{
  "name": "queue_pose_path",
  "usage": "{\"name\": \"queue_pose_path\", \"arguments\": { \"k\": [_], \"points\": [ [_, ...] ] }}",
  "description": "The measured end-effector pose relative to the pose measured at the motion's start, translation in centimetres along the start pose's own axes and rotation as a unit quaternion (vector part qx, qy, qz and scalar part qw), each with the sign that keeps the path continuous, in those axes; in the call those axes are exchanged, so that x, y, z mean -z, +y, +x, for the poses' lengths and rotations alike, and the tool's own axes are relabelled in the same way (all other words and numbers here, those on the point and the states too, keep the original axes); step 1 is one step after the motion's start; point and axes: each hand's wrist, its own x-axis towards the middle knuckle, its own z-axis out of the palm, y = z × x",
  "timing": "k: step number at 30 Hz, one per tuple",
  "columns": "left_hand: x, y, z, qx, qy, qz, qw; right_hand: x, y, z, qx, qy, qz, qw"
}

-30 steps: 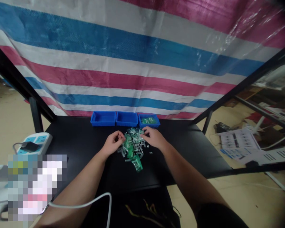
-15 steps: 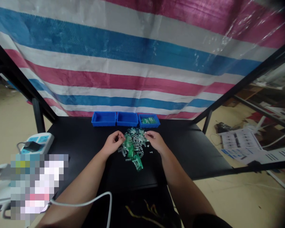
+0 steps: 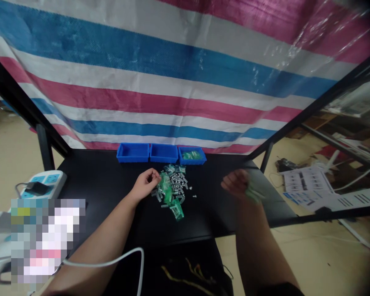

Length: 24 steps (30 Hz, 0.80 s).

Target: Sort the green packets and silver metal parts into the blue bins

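A pile of small metal parts (image 3: pixel 179 183) lies on the black table, mixed with green plastic packets (image 3: pixel 167 192). My left hand (image 3: pixel 146 183) is at the left edge of the pile, fingers curled and thumb against a green packet; whether it grips the packet is unclear. Off to the right of the pile, over the table, is my right hand (image 3: pixel 237 183), blurred by motion and closed. A pale green packet (image 3: pixel 254 191), also smeared, shows at its right side, seemingly held. Another green packet (image 3: pixel 176 209) lies at the pile's near edge.
Behind the pile stand a left blue bin (image 3: pixel 133 158), a middle blue bin (image 3: pixel 163 159) and a right blue bin (image 3: pixel 192 161) with green packets inside. A power strip (image 3: pixel 56 181) is at the left, and a white cable (image 3: pixel 111 263) crosses in front.
My right hand has moved from the pile's right edge far to the right, with a pale green packet now showing beside it. My left hand has stayed at the pile.
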Motion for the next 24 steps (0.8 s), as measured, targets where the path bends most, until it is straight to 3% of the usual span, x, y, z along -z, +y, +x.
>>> {"name": "queue_pose_path", "arguments": {
  "k": [3,6,11,14,17,19,22,24],
  "points": [
    [0.0,-0.1,0.0,0.001,0.002,0.004,1.0,-0.9,3.4,0.9,-0.034,0.091,-0.145,0.985],
    [0.1,-0.1,0.0,-0.001,0.002,0.008,1.0,-1.5,5.0,1.8,-0.037,0.097,-0.217,0.971],
    [0.1,-0.2,0.0,-0.007,0.0,0.018,1.0,-1.8,4.8,4.9,-0.031,0.088,-0.174,0.98],
    [0.1,-0.2,0.0,-0.009,-0.001,0.015,1.0,-2.3,4.1,8.6,-0.052,0.089,-0.128,0.986],
    [0.1,-0.3,0.0,-0.01,0.002,0.018,1.0,-2.8,3.4,12.5,-0.072,0.085,-0.178,0.978],
    [0.2,-0.3,0.0,-0.01,0.004,0.018,1.0,-3.3,2.8,14.4,-0.066,0.085,-0.289,0.951],
    [0.2,-0.2,-0.1,-0.009,0.006,0.016,1.0,-4.3,2.1,16.1,-0.028,0.064,-0.477,0.876],
    [0.2,-0.1,-0.1,-0.011,0.004,0.018,1.0,-5.1,1.9,16.5,-0.011,0.043,-0.537,0.843]
  ]
}}
